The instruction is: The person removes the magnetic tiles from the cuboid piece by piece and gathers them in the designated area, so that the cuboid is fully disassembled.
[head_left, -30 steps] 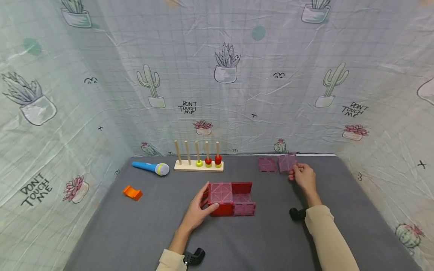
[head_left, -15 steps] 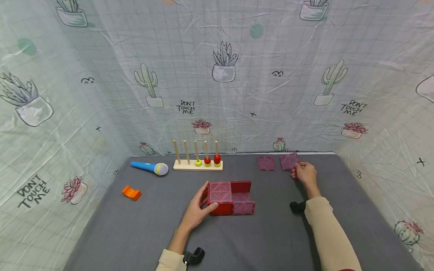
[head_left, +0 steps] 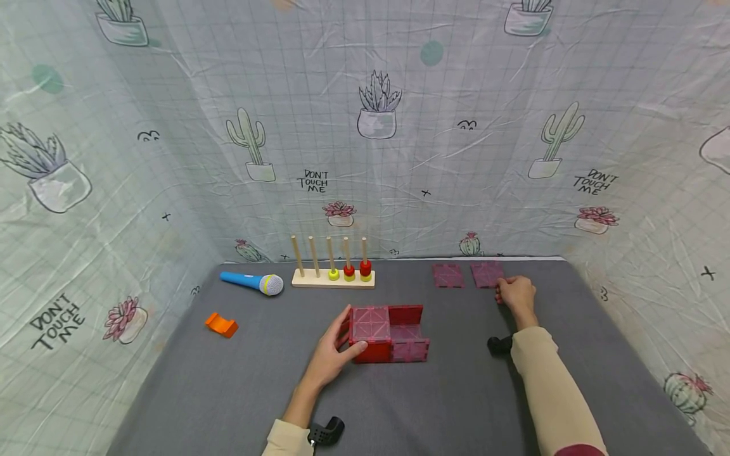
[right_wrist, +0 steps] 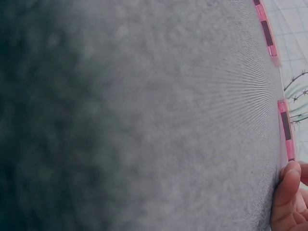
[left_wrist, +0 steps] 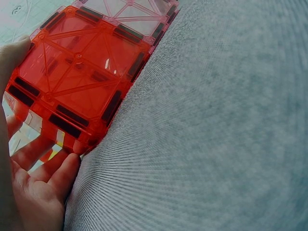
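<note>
Cactus-printed sheeting (head_left: 433, 158) backs a grey tabletop (head_left: 256, 386); the left hand (head_left: 329, 354) grips a half-roofed tile box (head_left: 371, 324) at centre, the right hand (head_left: 518, 297) a pink tile (head_left: 486, 275) at rear right. Left wrist: thumb on the red panel (left_wrist: 79, 60), fingers behind—stiff, probably light, seams likely to part if squeezed. Right wrist: fingertips pinch the tile's corner—smooth, presumably slippery; edges judged the safest hold.

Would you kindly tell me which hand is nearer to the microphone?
Left. The left hand grips the box, nearer the person and right of the microphone; the right hand is much farther right, at a tile.
</note>
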Demonstrator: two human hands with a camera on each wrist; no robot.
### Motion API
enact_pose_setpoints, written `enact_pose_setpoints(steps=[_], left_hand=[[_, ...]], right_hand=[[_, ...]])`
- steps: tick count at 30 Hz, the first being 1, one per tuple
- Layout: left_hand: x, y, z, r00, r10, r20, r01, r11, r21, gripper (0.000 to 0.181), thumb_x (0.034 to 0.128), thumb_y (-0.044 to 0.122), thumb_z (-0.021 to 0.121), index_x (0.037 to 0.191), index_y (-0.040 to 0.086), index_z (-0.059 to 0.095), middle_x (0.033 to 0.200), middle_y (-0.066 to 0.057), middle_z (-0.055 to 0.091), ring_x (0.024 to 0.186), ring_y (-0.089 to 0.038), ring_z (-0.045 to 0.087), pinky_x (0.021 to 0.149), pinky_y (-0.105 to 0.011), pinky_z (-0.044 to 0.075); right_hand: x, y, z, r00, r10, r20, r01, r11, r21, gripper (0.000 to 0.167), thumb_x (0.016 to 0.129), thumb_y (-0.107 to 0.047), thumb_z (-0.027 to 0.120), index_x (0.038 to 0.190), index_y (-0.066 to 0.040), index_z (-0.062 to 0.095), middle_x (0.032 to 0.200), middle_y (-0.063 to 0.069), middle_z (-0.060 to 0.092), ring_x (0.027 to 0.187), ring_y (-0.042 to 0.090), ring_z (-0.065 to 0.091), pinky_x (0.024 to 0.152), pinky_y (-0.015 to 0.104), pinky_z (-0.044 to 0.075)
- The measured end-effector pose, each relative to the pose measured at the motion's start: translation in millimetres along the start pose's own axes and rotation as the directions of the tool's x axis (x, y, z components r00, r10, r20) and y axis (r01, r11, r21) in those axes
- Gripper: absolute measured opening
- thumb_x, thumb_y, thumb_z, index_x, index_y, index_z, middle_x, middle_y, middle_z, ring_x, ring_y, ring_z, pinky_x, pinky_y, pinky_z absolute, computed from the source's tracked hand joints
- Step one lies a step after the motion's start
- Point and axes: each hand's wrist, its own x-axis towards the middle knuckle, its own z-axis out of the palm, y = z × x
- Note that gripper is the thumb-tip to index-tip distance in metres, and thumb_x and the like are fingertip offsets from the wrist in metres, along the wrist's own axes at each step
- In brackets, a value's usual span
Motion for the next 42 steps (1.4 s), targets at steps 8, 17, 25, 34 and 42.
enact_pose_setpoints(steps=[8,17,25,34,42], left_hand=[[0.7,-1.8,0.1,1.000,0.019,0.008,-0.019,1.000,-0.019,0.082,0.0888,0.028,0.074,0.158,0.024,0.031,0.157,-0.006,0.042,0.141,-0.029,0.046,0.113,-0.047,0.043],[0.3,-1.5,0.8,1.000,0.023,-0.001,-0.023,0.999,-0.033,0.083,0.0874,0.026,0.075,0.158,0.026,0.032,0.157,-0.005,0.043,0.140,-0.029,0.046,0.113,-0.050,0.042],[0.6,-3.7,0.1,1.000,0.020,0.004,-0.020,1.000,-0.015,0.082,0.0888,0.030,0.074,0.158,0.025,0.030,0.157,-0.005,0.042,0.141,-0.028,0.046,0.113,-0.047,0.043],[-0.7,-2.1,0.5,1.000,0.019,-0.004,-0.019,1.000,0.001,0.082,0.0883,0.033,0.074,0.158,0.026,0.031,0.157,-0.006,0.043,0.140,-0.029,0.047,0.112,-0.047,0.045],[1.1,-3.4,0.9,1.000,0.023,-0.011,-0.023,1.000,-0.020,0.082,0.0879,0.028,0.075,0.158,0.024,0.032,0.156,-0.006,0.044,0.140,-0.030,0.047,0.113,-0.050,0.043]], right_hand=[[2.6,3,2,1.000,0.028,0.001,-0.028,0.999,0.038,0.031,0.094,-0.010,0.056,0.103,0.017,0.068,0.053,-0.005,0.064,0.041,0.004,0.061,0.044,0.021,0.054],[0.0,1,0,0.999,0.048,0.000,-0.048,0.998,0.028,0.044,0.096,-0.020,0.056,0.120,0.016,0.059,0.058,-0.003,0.065,0.044,0.004,0.062,0.048,0.024,0.057],[-8.5,-11,-8,0.998,0.022,-0.057,-0.025,0.999,-0.047,0.058,0.097,-0.037,0.058,0.132,0.009,0.052,0.058,0.003,0.069,0.051,0.010,0.067,0.094,0.049,0.052],[-24.3,-25,-13,0.998,-0.034,-0.062,0.033,0.999,-0.019,0.060,0.096,-0.043,0.060,0.136,0.002,0.054,0.103,0.020,0.076,0.067,0.022,0.075,0.084,0.038,0.055],[-49.0,-35,-13,0.989,-0.143,-0.034,0.143,0.990,-0.003,0.059,0.097,-0.044,0.058,0.136,0.001,0.054,0.118,0.025,0.069,0.081,0.034,0.075,0.062,0.020,0.049]])
